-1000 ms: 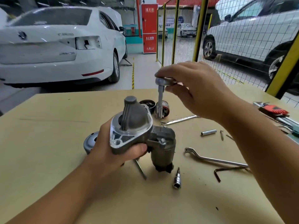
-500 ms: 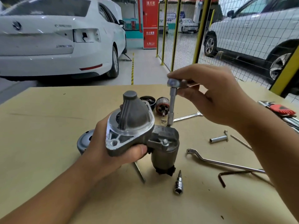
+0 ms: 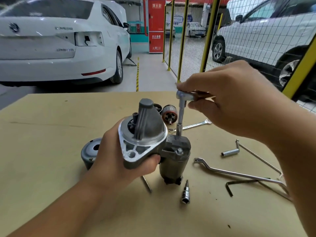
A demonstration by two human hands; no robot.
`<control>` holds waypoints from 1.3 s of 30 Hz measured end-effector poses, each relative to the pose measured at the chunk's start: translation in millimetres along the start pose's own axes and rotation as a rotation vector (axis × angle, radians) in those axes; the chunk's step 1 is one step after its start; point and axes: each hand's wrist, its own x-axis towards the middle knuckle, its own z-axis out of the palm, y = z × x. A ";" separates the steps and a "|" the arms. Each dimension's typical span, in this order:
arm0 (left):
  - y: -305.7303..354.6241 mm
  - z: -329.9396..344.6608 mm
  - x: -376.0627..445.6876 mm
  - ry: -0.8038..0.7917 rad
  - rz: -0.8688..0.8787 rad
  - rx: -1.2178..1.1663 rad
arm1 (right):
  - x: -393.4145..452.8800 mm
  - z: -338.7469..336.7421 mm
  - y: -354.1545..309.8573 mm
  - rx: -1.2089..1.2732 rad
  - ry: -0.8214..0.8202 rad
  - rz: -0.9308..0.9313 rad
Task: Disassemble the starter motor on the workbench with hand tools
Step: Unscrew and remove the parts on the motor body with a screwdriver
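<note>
The grey starter motor stands nose-up in the middle of the workbench. My left hand grips its aluminium mounting flange from the left. Its dark solenoid body hangs at the right, resting on the bench. My right hand holds the head of a socket wrench upright. The tool's lower end sits on the top of the solenoid housing. Part of the wrench handle is hidden inside my fingers.
Behind the motor lie an armature and a black cap. A round end cover sits at the left. Loose tools lie at the right: a flat spanner, a ring wrench, a hex key, a socket bit, a small socket.
My right hand brought the socket wrench from over the armature toward me and down onto the solenoid housing. The left hand kept its grip on the flange.
</note>
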 end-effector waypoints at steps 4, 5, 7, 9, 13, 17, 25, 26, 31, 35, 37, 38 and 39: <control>0.2 3.0 -0.2 0.021 0.017 0.023 | -1.7 -13.8 -21.3 -0.037 -0.075 0.068; 0.0 3.2 -0.1 0.020 0.024 0.022 | -1.2 -16.2 -25.1 -0.046 -0.101 0.106; -0.9 3.4 0.3 0.012 0.041 0.023 | 3.2 -17.2 -32.2 -0.081 -0.173 0.192; -2.2 2.6 1.6 -0.004 0.042 0.008 | 8.9 -12.3 -37.7 -0.084 -0.248 0.265; -3.0 -3.0 5.3 -0.059 0.018 -0.043 | 15.4 -2.5 -41.5 -0.086 -0.230 0.266; -6.9 -13.3 9.9 -0.172 0.007 -0.042 | 23.8 -2.2 -38.9 -0.145 -0.242 0.213; -13.3 -28.5 9.1 -0.280 -0.041 -0.086 | 23.7 -6.7 -43.6 -0.084 -0.272 -0.018; -13.1 -28.7 8.5 -0.277 -0.037 -0.098 | 23.1 -5.6 -45.5 -0.120 -0.271 0.005; -8.6 -17.6 5.7 -0.247 0.053 -0.067 | 24.9 -5.3 -57.2 -0.324 -0.298 0.251; -3.0 -11.5 3.9 -0.209 0.056 -0.107 | 27.9 -6.9 -52.2 -0.328 -0.371 0.343; -5.1 -13.1 4.7 -0.210 0.035 -0.113 | 25.6 -4.9 -48.3 -0.304 -0.339 0.259; -6.3 -14.6 4.9 -0.216 0.022 -0.121 | 23.2 -3.6 -46.1 -0.292 -0.305 0.188; -8.1 -16.6 5.3 -0.225 0.013 -0.136 | 21.1 -2.4 -44.0 -0.279 -0.268 0.100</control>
